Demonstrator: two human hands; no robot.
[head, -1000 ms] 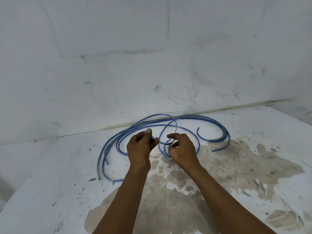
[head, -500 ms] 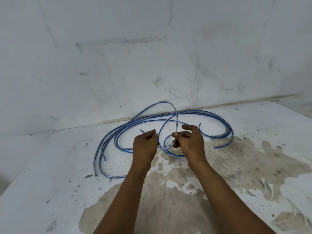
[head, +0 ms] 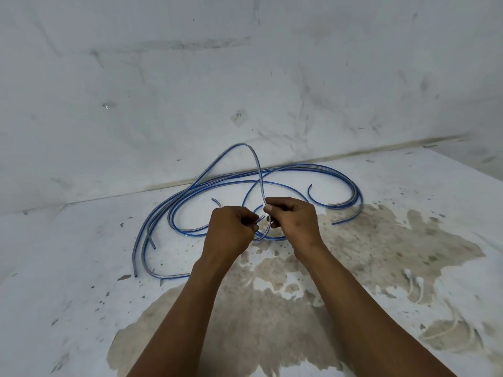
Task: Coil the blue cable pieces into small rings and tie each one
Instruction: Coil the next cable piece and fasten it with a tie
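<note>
Several long blue cable pieces (head: 313, 170) lie in loose curves on the white floor near the wall. One piece (head: 254, 156) arches up in a tall loop above the pile and comes down between my hands. My right hand (head: 295, 220) pinches that piece with thumb and forefinger where it descends. My left hand (head: 231, 231) grips the same piece close beside it, its fingers curled round a short end. A small loop of the cable hangs just below and between the two hands.
A grey-white wall (head: 245, 91) rises right behind the cables. A large brown stain (head: 353, 254) spreads over the floor under and to the right of my forearms. Loose cable ends (head: 135, 273) reach out to the left.
The held piece has risen into a taller arch above the pile. My hands have drawn closer together, and the small loop between them has tightened.
</note>
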